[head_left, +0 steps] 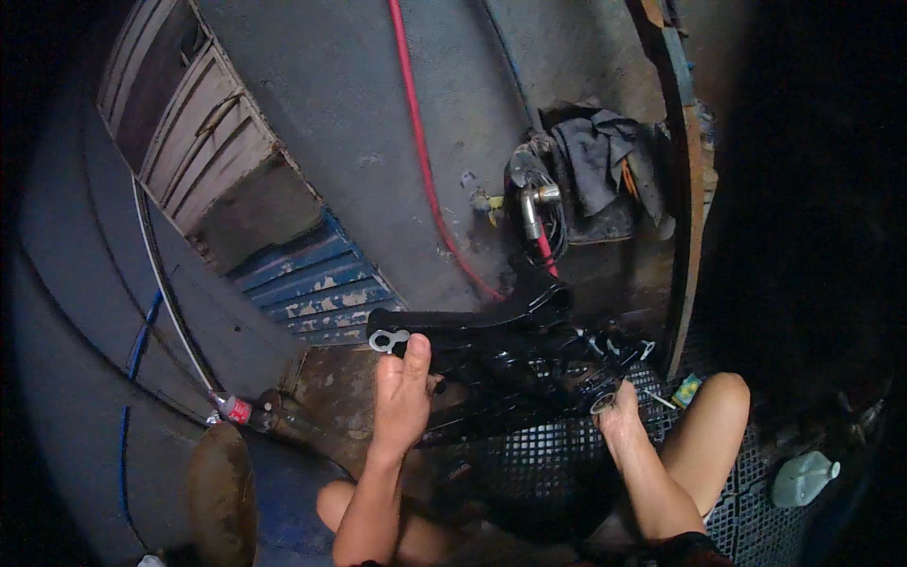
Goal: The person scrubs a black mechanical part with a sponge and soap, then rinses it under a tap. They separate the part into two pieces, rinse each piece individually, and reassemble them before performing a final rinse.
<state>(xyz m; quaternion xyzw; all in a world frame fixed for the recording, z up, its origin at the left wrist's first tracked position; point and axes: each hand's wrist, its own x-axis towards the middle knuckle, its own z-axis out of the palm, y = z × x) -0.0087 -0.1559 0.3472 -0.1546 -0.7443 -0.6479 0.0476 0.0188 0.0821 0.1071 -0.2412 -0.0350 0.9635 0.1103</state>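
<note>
A glossy black metal frame point(463, 326) with thick tubular arms lies across in front of me, between my knees. My left hand point(403, 397) is closed around its left end, thumb up, beside a pale metal plate with round holes point(388, 341). At the frame's right side my right hand point(620, 414) is closed too, fingers turned down and partly hidden. Next to those fingers shows a round metal ring point(602, 404), apparently the end of a tube. The frame's middle is too dark to make out in detail.
A black plastic grid mat point(543, 463) lies under the frame. Several small metal tools point(628, 352) sit beyond my right hand. A red hose point(425, 161) runs across the floor. A translucent jug point(804, 478) stands at right, a plastic bottle point(234, 409) at left, rags point(600, 161) ahead.
</note>
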